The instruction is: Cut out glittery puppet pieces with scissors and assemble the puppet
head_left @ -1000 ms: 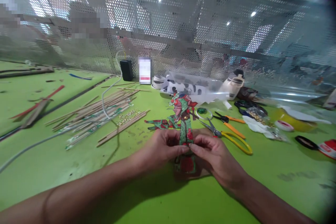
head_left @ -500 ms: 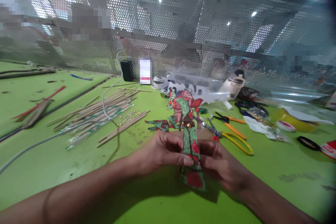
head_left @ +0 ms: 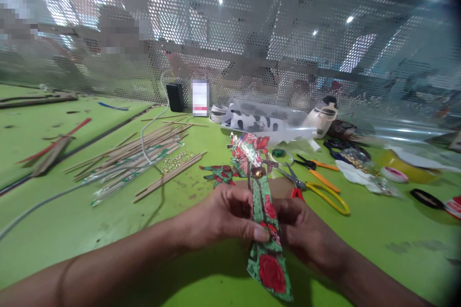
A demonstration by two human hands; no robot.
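Fingers of both hands are pinching the paper puppet mid-body, holding it just above the worktop. Pinching harder is risking creasing it or tearing that brass joint.

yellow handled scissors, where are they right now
In the head view the yellow handled scissors lie on the green table, right of the paper puppet, just beyond the right hand, with orange-handled pliers behind them.
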